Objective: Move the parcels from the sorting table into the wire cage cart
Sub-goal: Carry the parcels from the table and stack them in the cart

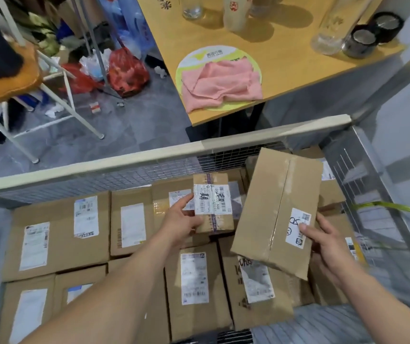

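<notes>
Resting in both hands (181,219), two parcels (277,212)

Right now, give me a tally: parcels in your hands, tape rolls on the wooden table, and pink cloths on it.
Parcels in hand: 2, the small parcel held by the left hand and the long parcel held by the right hand
Tape rolls: 2, the near tape roll and the far tape roll
Pink cloth: 1
Total: 5
</notes>
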